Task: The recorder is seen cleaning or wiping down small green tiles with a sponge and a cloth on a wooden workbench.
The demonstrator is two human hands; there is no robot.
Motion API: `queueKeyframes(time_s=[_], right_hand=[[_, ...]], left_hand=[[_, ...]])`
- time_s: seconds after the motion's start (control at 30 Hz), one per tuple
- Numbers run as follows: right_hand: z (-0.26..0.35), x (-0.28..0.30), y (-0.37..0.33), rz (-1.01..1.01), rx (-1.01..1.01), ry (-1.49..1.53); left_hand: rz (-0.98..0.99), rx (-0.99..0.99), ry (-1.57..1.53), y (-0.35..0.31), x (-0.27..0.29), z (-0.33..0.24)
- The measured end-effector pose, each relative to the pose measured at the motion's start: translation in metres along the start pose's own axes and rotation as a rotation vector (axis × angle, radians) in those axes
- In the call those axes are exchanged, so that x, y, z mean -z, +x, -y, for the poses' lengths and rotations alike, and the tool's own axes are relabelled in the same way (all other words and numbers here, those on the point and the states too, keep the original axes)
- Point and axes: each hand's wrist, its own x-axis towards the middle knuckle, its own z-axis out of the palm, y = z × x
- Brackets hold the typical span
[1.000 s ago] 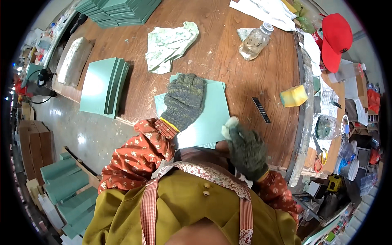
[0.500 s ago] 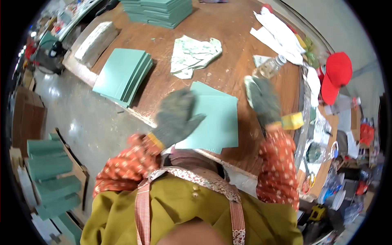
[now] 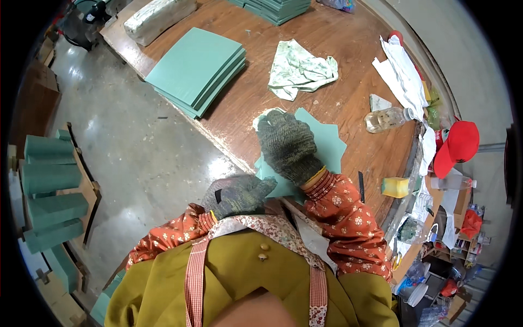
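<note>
Two or so flat green panels (image 3: 328,143) lie fanned on the brown table at its near edge, mostly covered by my hands. My right hand (image 3: 287,146), in a dark grey knit glove, is closed over a crumpled whitish cloth (image 3: 265,115) and rests on the panels' far left part. Only a strip of that cloth shows past the fingers. My left hand (image 3: 237,195), in a similar glove, is at the panels' near left corner. Its fingers are together against the edge, slightly blurred, and the fingertips are partly hidden.
A stack of green panels (image 3: 196,68) stands at the left, with another stack (image 3: 278,8) at the far edge. Beyond my hands lies a crumpled green-stained cloth (image 3: 299,71). Rightward are a clear bottle (image 3: 385,120), a yellow sponge (image 3: 395,187) and a red cap (image 3: 460,147).
My right hand has swung left from beside the bottle onto the panels, carrying the cloth. My left hand has drawn back toward me to the near corner. The view has shifted.
</note>
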Motion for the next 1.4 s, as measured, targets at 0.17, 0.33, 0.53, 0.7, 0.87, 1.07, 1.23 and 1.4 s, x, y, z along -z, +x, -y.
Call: queueKeyframes(time_s=[0.17,0.33,0.53,0.7,0.87,1.07,1.23,1.4], right_hand=[[-0.044,0.019,-0.040,0.082,-0.251,-0.227],[-0.109,0.048,-0.077,0.179,-0.584,-0.174],[-0.045,0.054,-0.065,-0.058,-0.163,-0.424],[0.002,0.014,-0.012,0.081,-0.181,-0.118],[-0.039,0.041,-0.053,-0.060,-0.253,-0.284],[-0.001,0.022,-0.004,0.106,-0.430,-0.152],[-0.008,0.025,-0.008,-0.022,-0.200,-0.223],[-0.031,0.037,-0.026,0.161,-0.502,-0.284]], left_hand=[[0.040,-0.109,0.096,-0.020,0.015,-0.020],[0.078,-0.601,0.450,-0.008,0.032,-0.007],[0.079,-0.256,0.052,0.023,0.059,-0.060],[-0.010,-0.585,0.726,0.068,0.032,-0.060],[0.202,-0.282,-0.223,0.046,0.035,-0.063],[0.222,-0.398,-0.309,0.062,0.030,-0.046],[0.258,-0.348,-0.313,0.056,0.036,-0.047],[0.227,-0.441,-0.310,0.064,0.028,-0.038]])
